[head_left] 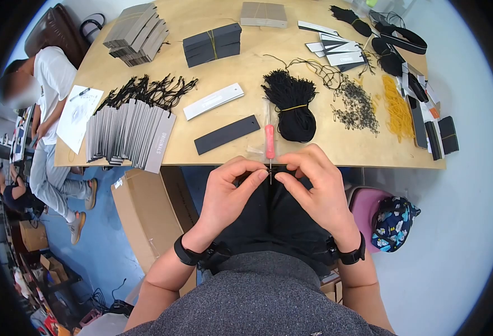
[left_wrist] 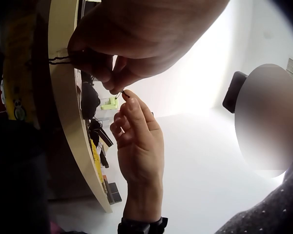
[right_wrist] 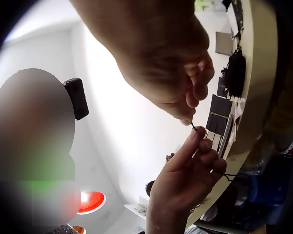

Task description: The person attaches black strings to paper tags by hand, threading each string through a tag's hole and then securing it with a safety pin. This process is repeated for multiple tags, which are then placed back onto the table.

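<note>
Both hands meet just off the table's front edge. My left hand [head_left: 227,193] pinches a thin black cord [left_wrist: 60,60] between thumb and fingers, its strands trailing out past the hand in the left wrist view. My right hand [head_left: 316,187] has thumb and index tips together at the same cord, a short dark piece [right_wrist: 194,125] of which spans the small gap between the fingertips. Straight above the hands, a red-handled tool [head_left: 269,141] with a thin metal shaft lies at the edge, shaft toward the fingers. Fingers partly hide the pinched part.
Beside the tool lie a banded bundle of black cords [head_left: 297,115], a dark tag [head_left: 227,135] and a white tag [head_left: 213,101]. Corded grey tags [head_left: 129,134] fan out at left. Small pins [head_left: 355,106] and yellow rubber bands [head_left: 397,109] are at right. A cardboard box [head_left: 148,218] stands below.
</note>
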### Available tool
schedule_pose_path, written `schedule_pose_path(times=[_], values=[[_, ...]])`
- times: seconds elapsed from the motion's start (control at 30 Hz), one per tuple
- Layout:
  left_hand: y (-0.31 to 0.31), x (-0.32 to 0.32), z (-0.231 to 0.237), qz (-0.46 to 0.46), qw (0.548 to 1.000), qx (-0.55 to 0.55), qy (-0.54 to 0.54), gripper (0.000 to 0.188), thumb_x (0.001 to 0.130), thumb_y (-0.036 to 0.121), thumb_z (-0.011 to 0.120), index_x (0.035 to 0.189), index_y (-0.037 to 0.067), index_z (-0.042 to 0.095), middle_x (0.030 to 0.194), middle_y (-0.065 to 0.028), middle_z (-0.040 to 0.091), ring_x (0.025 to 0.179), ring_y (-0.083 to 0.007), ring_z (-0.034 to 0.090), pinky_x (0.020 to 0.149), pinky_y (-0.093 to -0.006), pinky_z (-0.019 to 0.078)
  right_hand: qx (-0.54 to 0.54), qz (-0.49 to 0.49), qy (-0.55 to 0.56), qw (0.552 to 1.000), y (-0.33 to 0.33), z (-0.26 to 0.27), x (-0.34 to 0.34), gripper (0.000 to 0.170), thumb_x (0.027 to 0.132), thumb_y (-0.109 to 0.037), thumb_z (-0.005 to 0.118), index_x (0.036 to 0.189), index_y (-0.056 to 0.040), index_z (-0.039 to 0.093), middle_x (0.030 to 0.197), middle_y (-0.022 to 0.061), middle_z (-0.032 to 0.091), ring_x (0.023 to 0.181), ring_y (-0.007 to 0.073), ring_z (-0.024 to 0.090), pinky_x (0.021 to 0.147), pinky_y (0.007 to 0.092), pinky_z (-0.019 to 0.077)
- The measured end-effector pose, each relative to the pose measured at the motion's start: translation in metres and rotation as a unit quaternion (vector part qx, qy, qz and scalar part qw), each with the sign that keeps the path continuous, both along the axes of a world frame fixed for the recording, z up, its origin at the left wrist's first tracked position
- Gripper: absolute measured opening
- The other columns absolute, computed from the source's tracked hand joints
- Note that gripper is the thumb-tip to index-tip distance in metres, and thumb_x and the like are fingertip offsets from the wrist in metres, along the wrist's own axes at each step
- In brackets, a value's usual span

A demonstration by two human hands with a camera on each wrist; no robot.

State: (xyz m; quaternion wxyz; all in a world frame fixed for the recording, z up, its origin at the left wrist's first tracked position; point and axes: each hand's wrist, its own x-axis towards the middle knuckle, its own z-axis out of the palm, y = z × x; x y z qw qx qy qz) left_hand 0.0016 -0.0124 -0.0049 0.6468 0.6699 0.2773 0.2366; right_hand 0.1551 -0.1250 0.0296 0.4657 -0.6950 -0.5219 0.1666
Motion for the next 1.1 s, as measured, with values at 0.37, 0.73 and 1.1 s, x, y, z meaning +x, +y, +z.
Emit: schedule_pose_path(times=[0.37,0.73,1.1], values=[[-0.001,-0.003,0.002,-0.018,0.974,-0.214,-0.077,0.014,0.094,0.01,0.065,0.103,0.0,0.068,0.091,0.0003,0.064,0.084,-0.0061,0.056,0.074,-0.021,0.0436,0.062,0.055,-0.169,0.982,0.007,0.004,0.009,0.017,0.072,-0.003,0.073,0.084,-0.007,0.061,0.081,0.007,0.052,0.075,0.0263,0.056,0.066,0.0367,0.0463],[-0.007,-0.01,-0.012,-0.009,0.89,-0.415,-0.187,0.016,0.091,0.002,0.066,0.106,0.003,0.071,0.099,-0.0052,0.067,0.081,-0.0113,0.058,0.069,-0.0222,0.0439,0.068,0.055,-0.216,0.972,0.009,-0.011,-0.002,0.016,0.073,-0.006,0.073,0.079,-0.0066,0.058,0.077,0.0067,0.052,0.072,0.0258,0.055,0.065,0.0364,0.0451],[-0.004,-0.006,0.007,-0.013,0.986,0.166,-0.019,0.015,0.082,-0.002,0.072,0.096,0.001,0.072,0.095,-0.0052,0.065,0.076,-0.0096,0.058,0.067,-0.0223,0.0461,-0.08,0.045,0.085,0.992,-0.007,0.009,-0.003,0.014,0.082,-0.011,0.073,0.09,-0.0025,0.063,0.081,0.0077,0.056,0.07,0.0257,0.058,0.067,0.0359,0.0484]])
